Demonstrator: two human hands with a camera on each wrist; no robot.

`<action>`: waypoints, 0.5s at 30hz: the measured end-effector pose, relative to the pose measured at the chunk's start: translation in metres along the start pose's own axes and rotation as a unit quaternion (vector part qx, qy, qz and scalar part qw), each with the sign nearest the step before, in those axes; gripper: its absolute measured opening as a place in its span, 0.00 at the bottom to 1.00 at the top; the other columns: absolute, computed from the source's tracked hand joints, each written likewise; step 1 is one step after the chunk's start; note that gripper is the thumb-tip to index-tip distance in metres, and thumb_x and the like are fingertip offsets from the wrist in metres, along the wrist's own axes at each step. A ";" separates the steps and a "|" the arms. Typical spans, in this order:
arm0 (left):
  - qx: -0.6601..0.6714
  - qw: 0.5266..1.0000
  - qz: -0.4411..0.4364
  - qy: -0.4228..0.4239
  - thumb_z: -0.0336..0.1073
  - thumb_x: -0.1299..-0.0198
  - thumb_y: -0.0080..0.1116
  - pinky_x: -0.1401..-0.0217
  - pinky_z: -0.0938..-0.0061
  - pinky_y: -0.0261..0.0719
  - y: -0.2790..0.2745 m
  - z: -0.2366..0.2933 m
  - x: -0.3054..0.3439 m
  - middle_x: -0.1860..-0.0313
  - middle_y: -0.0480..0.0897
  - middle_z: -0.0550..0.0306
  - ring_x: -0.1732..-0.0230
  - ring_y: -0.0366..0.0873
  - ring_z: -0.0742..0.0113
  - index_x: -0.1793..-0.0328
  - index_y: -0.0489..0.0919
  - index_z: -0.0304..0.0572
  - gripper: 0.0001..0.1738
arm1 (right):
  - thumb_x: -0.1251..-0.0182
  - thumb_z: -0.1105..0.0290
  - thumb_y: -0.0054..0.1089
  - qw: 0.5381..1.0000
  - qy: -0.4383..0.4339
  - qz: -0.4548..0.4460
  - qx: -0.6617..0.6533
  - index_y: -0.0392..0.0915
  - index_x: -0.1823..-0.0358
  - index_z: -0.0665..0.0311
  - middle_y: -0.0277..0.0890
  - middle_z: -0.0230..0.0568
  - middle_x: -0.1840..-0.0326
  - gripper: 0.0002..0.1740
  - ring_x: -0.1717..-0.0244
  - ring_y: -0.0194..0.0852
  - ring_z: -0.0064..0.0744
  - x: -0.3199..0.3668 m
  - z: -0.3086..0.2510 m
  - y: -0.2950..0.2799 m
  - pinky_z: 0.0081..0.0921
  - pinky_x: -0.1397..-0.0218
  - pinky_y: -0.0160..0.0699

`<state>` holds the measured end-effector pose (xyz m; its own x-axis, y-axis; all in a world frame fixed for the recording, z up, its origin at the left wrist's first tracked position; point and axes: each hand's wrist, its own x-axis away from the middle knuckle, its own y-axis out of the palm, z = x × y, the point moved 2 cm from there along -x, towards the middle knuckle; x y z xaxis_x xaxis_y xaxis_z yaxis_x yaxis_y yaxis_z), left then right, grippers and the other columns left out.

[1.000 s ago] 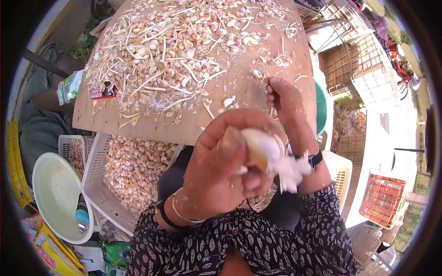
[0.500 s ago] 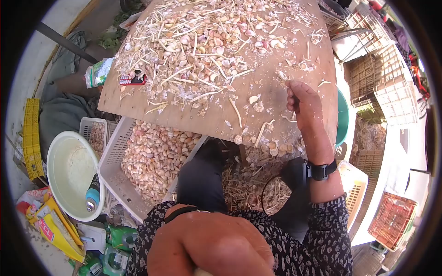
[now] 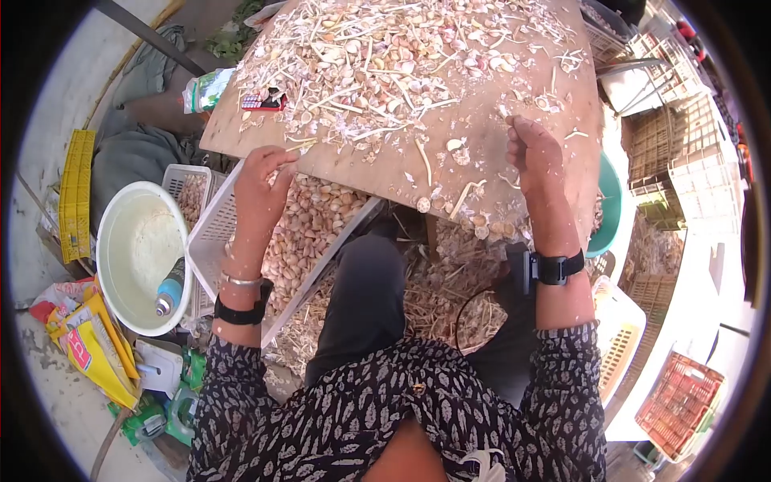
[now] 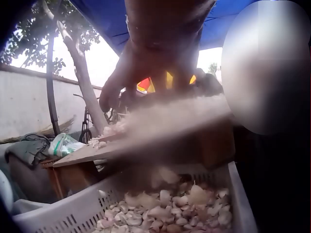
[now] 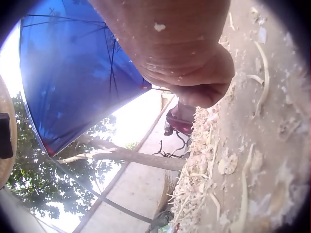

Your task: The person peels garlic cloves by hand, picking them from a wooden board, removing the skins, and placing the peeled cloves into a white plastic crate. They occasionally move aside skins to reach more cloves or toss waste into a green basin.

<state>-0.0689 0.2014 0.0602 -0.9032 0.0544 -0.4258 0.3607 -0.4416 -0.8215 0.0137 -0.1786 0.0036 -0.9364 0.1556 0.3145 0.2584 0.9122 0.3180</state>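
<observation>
My left hand (image 3: 263, 189) hangs over the near edge of the table, above a white crate (image 3: 210, 233) of loose garlic cloves (image 3: 309, 221), its fingers loosely bent. In the left wrist view, blurred cloves (image 4: 166, 175) show in the air just over the heap in the crate. My right hand (image 3: 536, 157) is at the right side of the wooden table (image 3: 361, 173), fingers curled in and fingertips close to scraps of garlic skin. The right wrist view shows nothing between those curled fingers. Garlic cloves, dry stalks and skins (image 3: 385, 68) cover the far part of the table.
At the left stand a pale basin (image 3: 132, 233) with a blue bottle (image 3: 170, 289) in it and a yellow crate (image 3: 76, 197). A green tub (image 3: 609, 205) is beside the table's right edge. Stalks and skins (image 3: 434, 281) litter the ground around the legs.
My left hand held a garlic piece with papery skin in front of the chest, dropped low, then swung left and forward over the crate. The right hand stays curled at the table; the head view has shifted.
</observation>
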 end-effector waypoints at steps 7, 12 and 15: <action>-0.026 0.981 -0.125 0.149 0.38 0.44 0.55 0.65 0.65 0.77 0.178 0.084 -0.163 0.66 0.82 0.46 0.66 0.80 0.54 0.57 0.81 0.39 0.13 | 0.38 0.69 0.55 1.000 -0.003 -0.003 0.000 0.79 0.63 0.68 0.70 0.28 0.77 0.09 0.81 0.63 0.16 -0.019 -0.009 0.011 0.15 0.79 0.63; -0.194 0.932 -0.249 0.180 0.38 0.48 0.57 0.60 0.61 0.77 0.207 0.094 -0.192 0.65 0.81 0.44 0.62 0.79 0.48 0.55 0.81 0.43 0.14 | 0.38 0.68 0.55 1.000 -0.019 0.001 -0.003 0.80 0.66 0.67 0.70 0.27 0.78 0.09 0.80 0.63 0.15 -0.022 -0.010 0.007 0.15 0.79 0.63; -0.033 0.964 -0.239 0.110 0.34 0.46 0.56 0.61 0.65 0.78 0.179 0.100 -0.184 0.67 0.82 0.46 0.64 0.80 0.54 0.54 0.80 0.39 0.14 | 0.41 0.69 0.56 0.983 -0.099 -0.047 0.147 0.81 0.65 0.66 0.72 0.32 0.78 0.09 0.79 0.68 0.23 -0.020 -0.002 0.009 0.22 0.74 0.70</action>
<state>0.1382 0.0231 0.0290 -0.9013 0.4295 -0.0570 -0.0634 -0.2607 -0.9633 0.0356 -0.1749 0.0020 -0.9882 0.1098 0.1072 0.1162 0.9917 0.0553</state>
